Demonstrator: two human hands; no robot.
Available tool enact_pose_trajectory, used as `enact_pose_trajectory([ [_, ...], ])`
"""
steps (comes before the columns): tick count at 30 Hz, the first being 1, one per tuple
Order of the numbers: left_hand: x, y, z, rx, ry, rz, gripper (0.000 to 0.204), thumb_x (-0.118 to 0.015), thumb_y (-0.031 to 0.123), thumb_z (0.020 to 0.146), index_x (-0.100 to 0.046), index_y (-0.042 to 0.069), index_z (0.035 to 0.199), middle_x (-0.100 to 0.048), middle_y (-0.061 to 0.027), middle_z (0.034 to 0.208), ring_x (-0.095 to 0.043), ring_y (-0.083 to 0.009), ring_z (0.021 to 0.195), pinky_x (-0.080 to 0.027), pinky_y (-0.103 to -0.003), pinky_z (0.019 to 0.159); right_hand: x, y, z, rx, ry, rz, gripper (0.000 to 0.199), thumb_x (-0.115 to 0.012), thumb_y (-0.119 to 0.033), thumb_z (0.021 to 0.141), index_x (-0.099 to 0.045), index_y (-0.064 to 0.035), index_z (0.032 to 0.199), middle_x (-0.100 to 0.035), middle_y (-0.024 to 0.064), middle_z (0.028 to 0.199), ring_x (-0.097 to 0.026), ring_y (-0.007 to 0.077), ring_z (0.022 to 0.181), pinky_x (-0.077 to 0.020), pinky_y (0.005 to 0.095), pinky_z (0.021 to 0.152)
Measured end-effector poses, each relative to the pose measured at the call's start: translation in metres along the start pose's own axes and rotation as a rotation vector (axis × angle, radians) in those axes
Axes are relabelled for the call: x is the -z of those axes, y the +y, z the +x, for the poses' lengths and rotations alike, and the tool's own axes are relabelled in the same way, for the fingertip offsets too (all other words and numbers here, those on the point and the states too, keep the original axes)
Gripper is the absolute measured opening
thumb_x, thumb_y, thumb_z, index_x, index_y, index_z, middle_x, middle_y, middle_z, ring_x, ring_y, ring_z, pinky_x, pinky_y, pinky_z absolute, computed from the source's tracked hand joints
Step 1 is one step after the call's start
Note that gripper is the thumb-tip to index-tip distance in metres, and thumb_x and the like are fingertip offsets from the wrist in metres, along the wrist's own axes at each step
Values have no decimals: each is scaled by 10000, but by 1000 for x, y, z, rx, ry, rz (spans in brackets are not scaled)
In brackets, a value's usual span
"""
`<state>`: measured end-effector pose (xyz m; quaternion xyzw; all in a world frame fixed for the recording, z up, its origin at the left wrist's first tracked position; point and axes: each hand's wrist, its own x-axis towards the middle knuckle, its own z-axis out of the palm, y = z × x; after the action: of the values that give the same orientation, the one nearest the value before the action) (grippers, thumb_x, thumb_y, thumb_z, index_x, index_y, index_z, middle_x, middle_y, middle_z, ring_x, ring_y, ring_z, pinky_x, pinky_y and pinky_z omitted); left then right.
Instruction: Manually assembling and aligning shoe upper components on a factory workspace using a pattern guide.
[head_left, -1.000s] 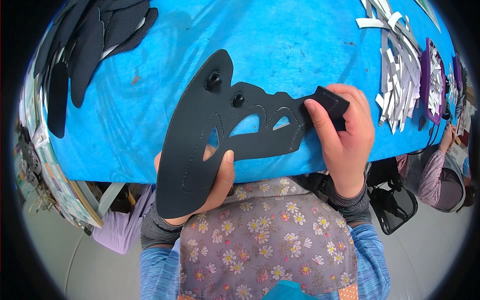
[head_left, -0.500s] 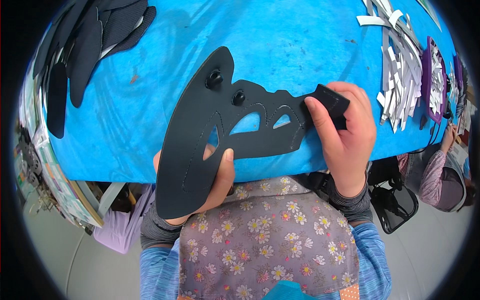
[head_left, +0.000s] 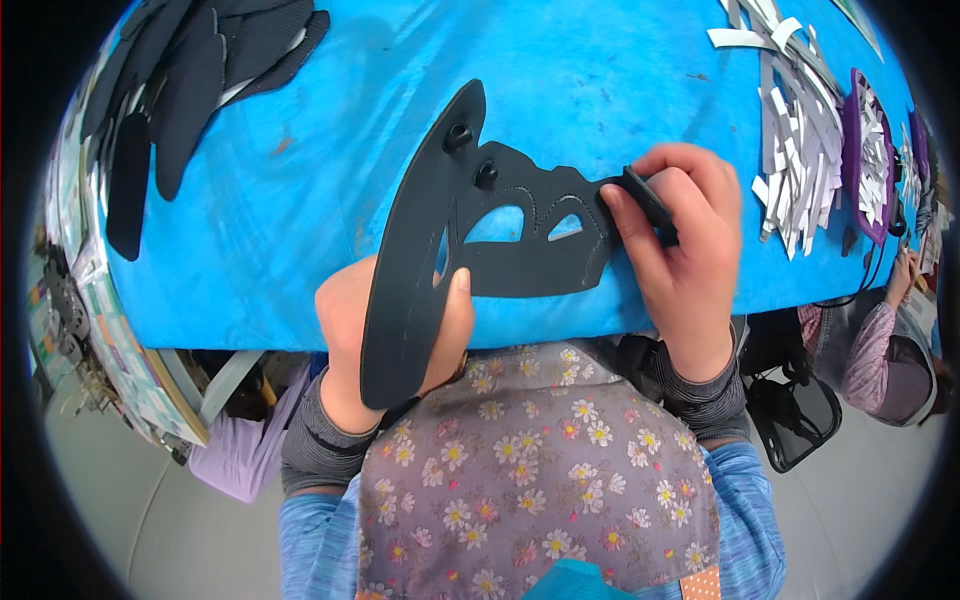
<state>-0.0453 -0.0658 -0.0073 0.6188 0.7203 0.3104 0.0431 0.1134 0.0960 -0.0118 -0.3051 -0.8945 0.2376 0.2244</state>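
**Blue table point(head_left: 620, 80) below, one black piece point(head_left: 520, 272) between your two hands**

Blue covering lies over the table, with some small brown stains, and its near edge passes just in front of your flowered apron point(head_left: 540, 470). From the head view, the black flat piece is over this near edge, held by you at both sides. Its long curved side is at your left, turned partly edge-on, and its lower end covers part of your left wrist. Three cut-out windows show in it, and two black round knobs point(head_left: 458, 138) stand on its upper part.

Your left hand point(head_left: 347, 310) is closed around the long side: the thumb lies on the front, near the narrowest window, and the other fingers are mostly hidden behind. Your right hand point(head_left: 697, 240) pinches the narrow right end, which is bent, between the thumb and the curled fingers; only the thickness of the material separates them.

At the far left of the table, dark flat pieces point(head_left: 240, 50) lie in an overlapping pile. At the right there is a heap of white strips point(head_left: 797, 165), and beside it a purple basket point(head_left: 856, 130) with more strips inside. Beyond the basket, near the right rim, another person's sleeve point(head_left: 868, 335) is visible.
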Motion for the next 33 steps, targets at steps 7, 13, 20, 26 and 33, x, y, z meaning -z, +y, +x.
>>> enact_pose_trajectory([
  [7, -3, -8, -14, 74, 118, -178, 211, -717, 47, 707, -618, -41, 871, -589, -77, 713, -549, -182, 585, -424, -275, 520, 3, 1, -3, -51, 114, 276, 142, -700, -59, 731, -577, -19, 791, -574, 88, 832, -519, 253, 769, -407, 330, 666],
  [13, 20, 0, -12, 388, 93, -1154, 249, -702, 151, 788, -600, -50, 895, -601, -49, 722, -537, -90, 647, -416, -221, 548, 24, -29, -1, -347, 136, 1402, 172, -685, -95, 815, -593, 10, 916, -617, 34, 928, -554, 78, 861, -457, 237, 771],
  [20, 25, 16, 10, 286, 197, -1185, 287, -713, 188, 779, -588, -53, 871, -601, -78, 689, -553, -110, 601, -425, -220, 524, 34, -52, 4, -291, -264, 1395, 142, -710, -95, 786, -624, -25, 874, -591, -19, 823, -516, 56, 742, -399, 217, 635],
  [26, 25, 13, 14, 239, 183, -1207, 248, -711, 171, 761, -598, -47, 799, -591, -82, 671, -547, -126, 574, -415, -231, 505, 45, -53, 3, -381, -155, 1378, 119, -702, -90, 791, -653, -8, 862, -631, 9, 836, -557, 68, 767, -437, 223, 675],
  [33, 22, 23, 20, 271, 193, -1204, 214, -710, 143, 746, -595, -35, 770, -584, -91, 681, -555, -141, 584, -425, -248, 522, 48, -44, -3, -432, -32, 1520, 178, -690, -81, 798, -653, 20, 939, -655, 53, 926, -591, 95, 853, -468, 235, 755],
])
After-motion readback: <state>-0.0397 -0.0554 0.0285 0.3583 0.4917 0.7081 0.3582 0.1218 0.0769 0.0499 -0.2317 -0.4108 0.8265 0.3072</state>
